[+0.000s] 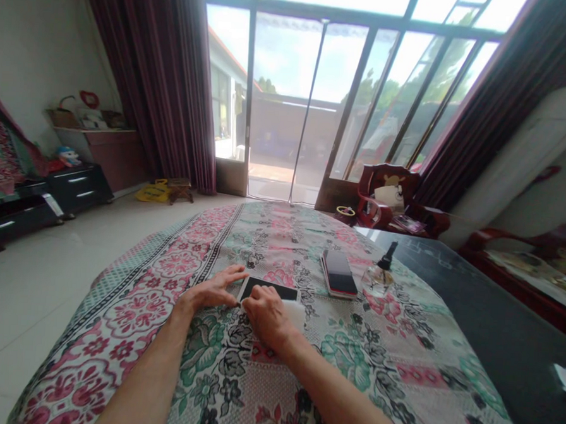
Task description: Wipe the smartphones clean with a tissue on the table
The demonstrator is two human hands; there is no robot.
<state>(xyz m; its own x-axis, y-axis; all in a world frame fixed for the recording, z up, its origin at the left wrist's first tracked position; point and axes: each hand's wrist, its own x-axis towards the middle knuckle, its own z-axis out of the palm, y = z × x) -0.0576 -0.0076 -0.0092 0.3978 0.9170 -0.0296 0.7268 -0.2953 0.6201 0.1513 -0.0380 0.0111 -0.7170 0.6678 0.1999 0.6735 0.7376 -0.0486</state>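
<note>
The right hand curls over a flat, pale-framed, black rectangular device; whether it pinches anything, I cannot tell. At its ten o'clock, the left hand spreads beside the device. Two o'clock: a black-screened, red-edged slab on the floral-clothed desk.

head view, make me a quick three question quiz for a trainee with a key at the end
1. Choose: what is the right hand over?
a) a yellow bag
b) a dark-screened device
c) a wooden armchair
2. True or false: in the picture, the phone lies between the dark-screened device and the clear bottle.
3. Fill in: the left hand is at the ____ end of the dark-screened device, as seen in the picture.

Key: 1 b; 2 true; 3 left
</note>
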